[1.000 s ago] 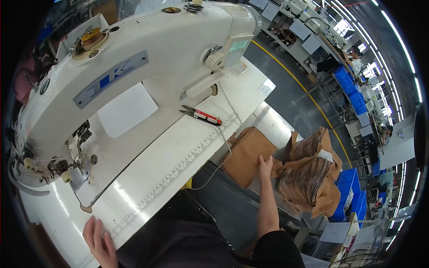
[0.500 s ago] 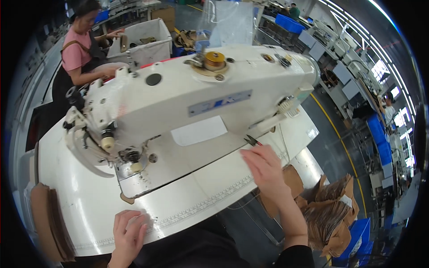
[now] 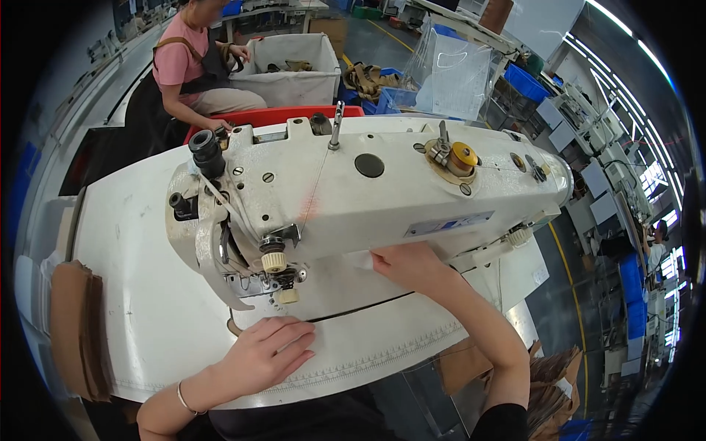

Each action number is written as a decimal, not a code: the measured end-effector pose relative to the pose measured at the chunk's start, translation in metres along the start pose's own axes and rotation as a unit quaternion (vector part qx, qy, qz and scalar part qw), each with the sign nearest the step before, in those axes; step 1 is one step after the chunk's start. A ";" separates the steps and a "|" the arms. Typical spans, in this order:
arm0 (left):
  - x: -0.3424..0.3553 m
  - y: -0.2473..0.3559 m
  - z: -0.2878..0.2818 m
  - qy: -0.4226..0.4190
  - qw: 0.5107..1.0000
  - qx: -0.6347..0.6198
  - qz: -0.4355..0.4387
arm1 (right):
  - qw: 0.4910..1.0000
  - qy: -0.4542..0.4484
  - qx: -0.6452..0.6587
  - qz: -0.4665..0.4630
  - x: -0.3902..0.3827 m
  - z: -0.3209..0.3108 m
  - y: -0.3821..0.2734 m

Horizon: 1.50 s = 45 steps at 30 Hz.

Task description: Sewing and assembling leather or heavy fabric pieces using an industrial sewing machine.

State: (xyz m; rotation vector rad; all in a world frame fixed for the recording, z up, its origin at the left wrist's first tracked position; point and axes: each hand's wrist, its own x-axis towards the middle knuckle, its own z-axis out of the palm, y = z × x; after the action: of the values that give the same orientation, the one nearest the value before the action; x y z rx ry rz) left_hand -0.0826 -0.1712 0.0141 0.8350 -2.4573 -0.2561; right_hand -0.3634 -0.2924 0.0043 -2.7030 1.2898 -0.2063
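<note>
A white industrial sewing machine [image 3: 323, 184] stands on a white table. My left hand [image 3: 268, 353] rests on the tabletop in front of the needle area, fingers loosely bent and holding nothing visible. My right hand [image 3: 415, 268] reaches in below the machine's arm, its fingers bent together. A small dark red bit shows at its fingertips, too little to name. Beside them, the edge of a white sheet [image 3: 361, 259] peeks out, mostly hidden by hand and machine. The presser foot area [image 3: 285, 294] lies left of my right hand. No thread snips are visible.
A ruler strip [image 3: 382, 360] runs along the table's front edge. Brown pieces [image 3: 70, 331] are stacked at the left edge, and more brown pieces [image 3: 551, 367] at the lower right. Behind the machine, a person [image 3: 184, 59] sits near a red bin [image 3: 294, 114] and white bin [image 3: 298, 84].
My right hand has moved left, under the machine's arm; the snips near it earlier are out of sight. My left hand has moved forward toward the needle area. The view has shifted.
</note>
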 end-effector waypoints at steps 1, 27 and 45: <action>0.009 -0.006 0.007 0.000 1.000 -0.009 0.028 | 0.997 -0.024 0.045 0.059 -0.002 -0.004 -0.002; 0.154 -0.057 0.128 0.113 0.988 -0.080 -0.075 | 0.983 -0.099 0.088 -0.125 -0.156 -0.020 -0.095; -0.132 0.021 -0.041 -0.051 0.981 0.057 -0.180 | 0.965 0.036 0.119 -0.230 -0.063 0.054 -0.213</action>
State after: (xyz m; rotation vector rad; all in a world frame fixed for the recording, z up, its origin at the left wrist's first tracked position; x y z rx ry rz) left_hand 0.0173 -0.0743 0.0002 1.3481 -2.4190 -0.2957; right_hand -0.2310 -0.1071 -0.0137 -2.7537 0.5797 -0.4782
